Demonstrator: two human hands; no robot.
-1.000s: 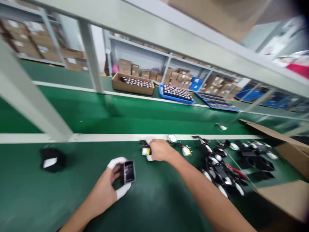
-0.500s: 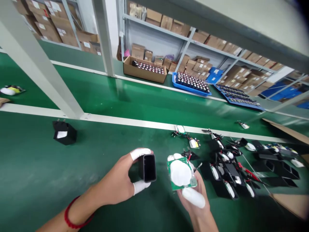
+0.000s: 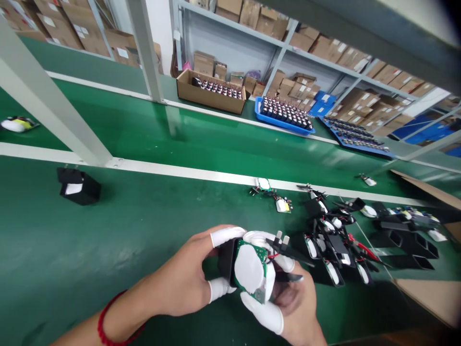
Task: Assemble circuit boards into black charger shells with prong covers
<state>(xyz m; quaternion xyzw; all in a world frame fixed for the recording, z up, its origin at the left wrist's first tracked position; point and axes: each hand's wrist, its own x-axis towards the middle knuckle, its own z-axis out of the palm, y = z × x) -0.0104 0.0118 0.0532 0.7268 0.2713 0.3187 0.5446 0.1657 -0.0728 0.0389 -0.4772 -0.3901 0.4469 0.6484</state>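
Observation:
My left hand point(image 3: 187, 274), with white finger cots on its thumb and finger, is closed around a black plastic charger housing point(image 3: 226, 262). In my right hand point(image 3: 291, 298), also in white finger cots, is a green circuit board point(image 3: 262, 250) bearing a broad white pad. The board's left edge meets the mouth of the housing; how far it sits inside cannot be made out. A black plug piece with two metal prongs point(image 3: 282, 240) hangs by a red wire beside the board.
One black plug-in adapter point(image 3: 84, 188) stands at left. Black housings and boards lie in a pile point(image 3: 333, 240) at right, with red-handled pliers point(image 3: 363, 247). Two loose boards point(image 3: 283, 205) lie ahead. Beyond are a blue tray point(image 3: 284, 117), a cardboard box point(image 3: 211, 98) and a slanted post point(image 3: 61, 96).
My hands have come together, bringing the circuit board from the right against the housing's open end. The view has shifted slightly.

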